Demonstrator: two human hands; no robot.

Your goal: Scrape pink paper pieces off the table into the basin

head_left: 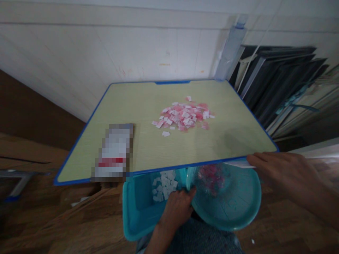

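My left hand is low in the middle of the view, above my lap. Its fingers close on the near-left rim of a round turquoise basket, which holds crumpled pink and clear scraps. Just left of that hand stands a rectangular turquoise bin with small white square pieces inside. At the table's front right corner, my right hand has its fingers closed beside a white flat strip under the edge. What those fingers grip is unclear.
A small blue-edged table carries a pile of white and pink square pieces. A blurred-out flat object lies at its front left. Behind are a clear plastic bottle and stacked dark panels against the wall.
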